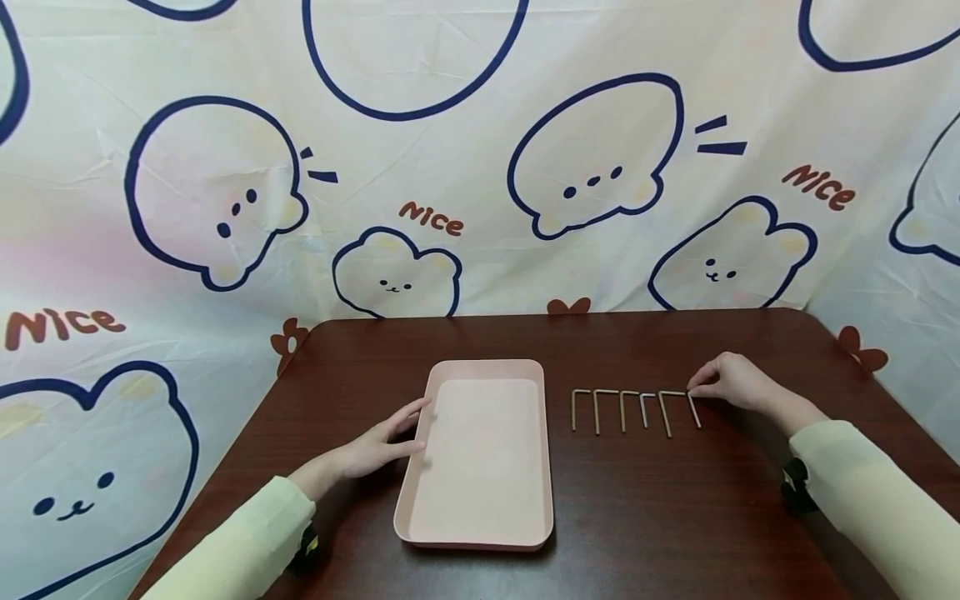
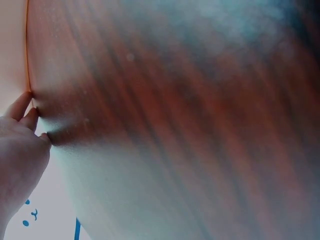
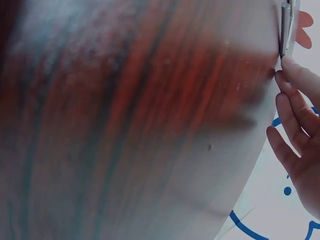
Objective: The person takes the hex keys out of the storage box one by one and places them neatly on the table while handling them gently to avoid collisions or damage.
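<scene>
A pale pink rectangular tray [image 1: 483,458] lies on the table, its long side running away from me. My left hand [image 1: 378,442] is at its left side, thumb and fingers extended and touching the rim. In the left wrist view, the fingertips [image 2: 35,111] meet the tray's edge. To the right of the tray, several L-shaped hex keys [image 1: 622,412] lie in a row, long arms pointing toward me. My right hand [image 1: 738,383] pinches the short arm of the rightmost hex key [image 1: 696,414] between thumb and forefinger; its other fingers are loosely bent.
The dark brown wooden table [image 1: 637,517] carries the tray and the hex keys. A printed cloth [image 1: 480,167] with bear outlines hangs behind the table and along both sides.
</scene>
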{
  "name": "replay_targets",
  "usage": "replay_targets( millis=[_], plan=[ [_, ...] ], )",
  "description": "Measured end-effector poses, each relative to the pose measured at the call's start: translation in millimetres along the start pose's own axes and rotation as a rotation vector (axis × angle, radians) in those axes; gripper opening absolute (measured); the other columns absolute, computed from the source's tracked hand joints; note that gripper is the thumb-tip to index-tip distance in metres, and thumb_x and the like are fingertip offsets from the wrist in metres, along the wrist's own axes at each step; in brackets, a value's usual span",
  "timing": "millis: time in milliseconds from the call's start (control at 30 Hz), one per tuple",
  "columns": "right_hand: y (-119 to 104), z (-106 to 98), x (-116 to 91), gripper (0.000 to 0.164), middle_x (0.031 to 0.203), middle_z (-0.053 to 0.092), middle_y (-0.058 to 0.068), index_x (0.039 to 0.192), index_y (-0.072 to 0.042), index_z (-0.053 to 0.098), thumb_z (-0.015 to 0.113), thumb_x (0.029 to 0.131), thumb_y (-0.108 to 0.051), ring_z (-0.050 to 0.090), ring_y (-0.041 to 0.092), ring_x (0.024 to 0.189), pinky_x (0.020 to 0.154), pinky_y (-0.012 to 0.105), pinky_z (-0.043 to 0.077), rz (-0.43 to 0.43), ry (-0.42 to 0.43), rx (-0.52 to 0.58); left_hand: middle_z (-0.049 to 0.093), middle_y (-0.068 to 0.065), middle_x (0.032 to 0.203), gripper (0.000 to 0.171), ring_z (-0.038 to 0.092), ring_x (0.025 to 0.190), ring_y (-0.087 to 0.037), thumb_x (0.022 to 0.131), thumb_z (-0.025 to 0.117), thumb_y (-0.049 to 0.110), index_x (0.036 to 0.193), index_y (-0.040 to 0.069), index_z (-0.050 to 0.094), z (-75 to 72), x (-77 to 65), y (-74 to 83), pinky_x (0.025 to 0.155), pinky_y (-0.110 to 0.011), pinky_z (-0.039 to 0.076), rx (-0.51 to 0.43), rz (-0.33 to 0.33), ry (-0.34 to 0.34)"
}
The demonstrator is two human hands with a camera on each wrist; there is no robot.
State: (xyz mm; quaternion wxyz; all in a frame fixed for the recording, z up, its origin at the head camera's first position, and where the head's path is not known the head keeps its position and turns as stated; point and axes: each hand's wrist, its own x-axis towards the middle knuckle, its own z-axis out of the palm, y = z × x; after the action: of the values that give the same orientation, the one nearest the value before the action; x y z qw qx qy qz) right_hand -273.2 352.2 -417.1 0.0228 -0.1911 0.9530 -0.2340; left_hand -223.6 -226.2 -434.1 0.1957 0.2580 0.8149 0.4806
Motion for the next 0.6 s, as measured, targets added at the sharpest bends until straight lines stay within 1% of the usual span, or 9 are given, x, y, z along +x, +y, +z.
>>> replay_targets(
  millis=[33, 67, 267, 300, 400, 600],
  plan=[
    [0.4, -0.3, -0.2, 0.004, 0.079, 0.071, -0.001, 0.08, -0.01, 0.077, 0.076, 0.084, -0.011, 0.06, 0.016, 0.077, 0.076, 0.042, 0.048, -0.005, 0.001, 0.0, 0.019, -0.026, 0.155, 0.072, 0.018, 0.142, -0.042, 0.098, 0.061, 0.018, 0.154, 0.005, 0.018, 0.0, 0.0, -0.2, 0.108, -0.058, 0.017, -0.001, -0.001, 0.001],
    [0.6, -0.1, -0.3, 0.005, 0.078, 0.071, -0.003, 0.079, -0.012, 0.077, 0.076, 0.083, -0.011, 0.06, 0.014, 0.076, 0.076, 0.04, 0.048, 0.005, 0.007, -0.008, 0.019, -0.026, 0.156, 0.072, 0.018, 0.142, -0.042, 0.098, 0.061, 0.018, 0.154, 0.005, 0.018, 0.0, 0.0, -0.2, 0.108, -0.058, 0.017, -0.001, 0.0, 0.0],
    [-0.2, -0.7, 0.7, 0.004, 0.079, 0.07, -0.003, 0.079, -0.012, 0.077, 0.077, 0.083, -0.011, 0.058, 0.015, 0.076, 0.077, 0.041, 0.047, 0.036, -0.006, -0.014, 0.019, -0.026, 0.155, 0.072, 0.018, 0.142, -0.042, 0.098, 0.061, 0.019, 0.154, 0.005, 0.018, -0.3, -0.1, 0.4, 0.108, -0.058, 0.017, 0.0, 0.0, 0.002],
    [0.2, -0.9, 1.1, 0.004, 0.081, 0.071, -0.001, 0.08, -0.01, 0.077, 0.076, 0.084, -0.012, 0.058, 0.017, 0.077, 0.077, 0.044, 0.047, 0.032, -0.014, -0.006, 0.019, -0.026, 0.155, 0.072, 0.018, 0.142, -0.042, 0.098, 0.061, 0.019, 0.154, 0.006, 0.018, -0.3, -0.1, 0.3, 0.108, -0.058, 0.017, -0.001, -0.002, 0.004],
    [2.5, -0.2, 2.3, 0.006, 0.081, 0.07, -0.001, 0.079, -0.009, 0.077, 0.076, 0.084, -0.012, 0.058, 0.017, 0.076, 0.077, 0.045, 0.047, 0.026, -0.01, -0.004, 0.02, -0.027, 0.155, 0.072, 0.019, 0.142, -0.042, 0.097, 0.061, 0.019, 0.154, 0.006, 0.019, -0.3, -0.2, 0.3, 0.108, -0.058, 0.017, 0.001, -0.006, 0.007],
    [3.6, 1.1, 2.6, 0.008, 0.081, 0.07, -0.002, 0.079, -0.007, 0.076, 0.077, 0.084, -0.014, 0.057, 0.016, 0.076, 0.076, 0.042, 0.047, 0.006, -0.002, -0.004, 0.021, -0.029, 0.154, 0.072, 0.019, 0.142, -0.042, 0.098, 0.061, 0.02, 0.154, 0.006, 0.018, -0.3, 0.3, 0.1, 0.107, -0.059, 0.018, 0.005, -0.013, 0.004]
  ],
)
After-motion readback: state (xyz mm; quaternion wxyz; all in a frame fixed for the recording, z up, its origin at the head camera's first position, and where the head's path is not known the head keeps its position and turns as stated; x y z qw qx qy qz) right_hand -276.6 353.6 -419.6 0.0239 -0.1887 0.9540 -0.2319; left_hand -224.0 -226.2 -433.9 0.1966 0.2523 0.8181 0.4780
